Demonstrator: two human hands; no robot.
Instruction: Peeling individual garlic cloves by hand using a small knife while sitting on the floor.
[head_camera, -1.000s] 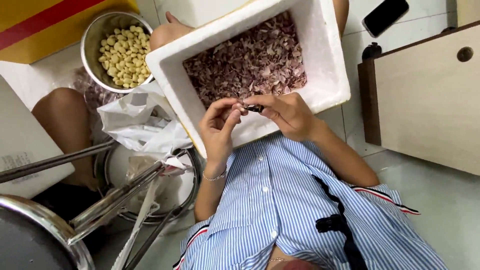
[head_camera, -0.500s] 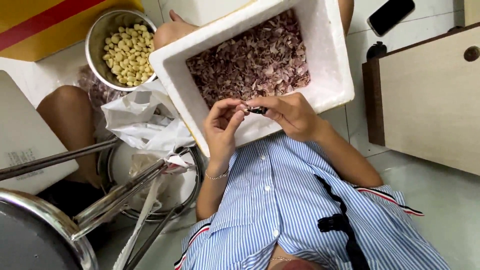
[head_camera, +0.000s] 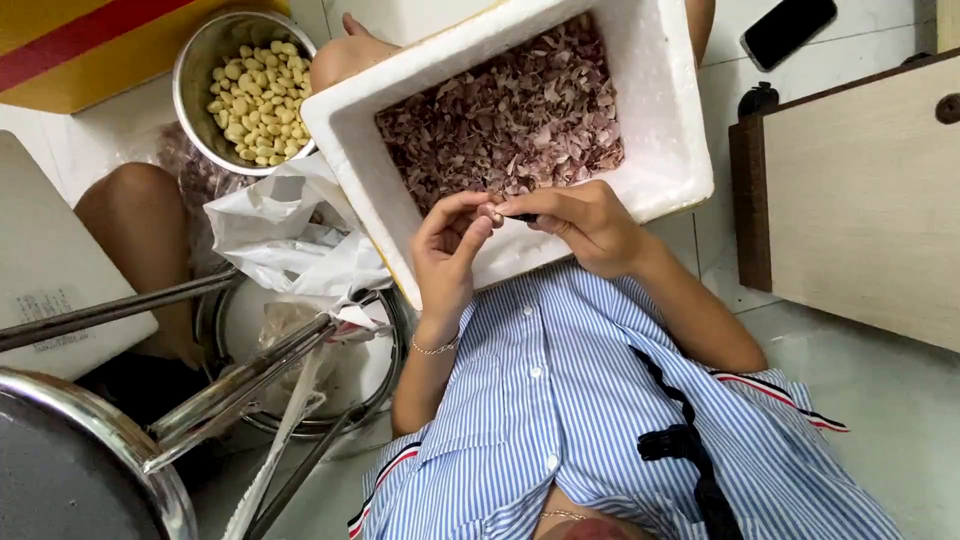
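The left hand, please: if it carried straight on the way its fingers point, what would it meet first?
The left hand points up-right at a small clove pinched with the right hand. Past that, probably the purple peelings in the white foam box, though depth is unclear.

shirt: blue-and-white vertical stripes, white buttons, red-white-navy cuff trim
left wrist: thin bracelet
neck: fine chain
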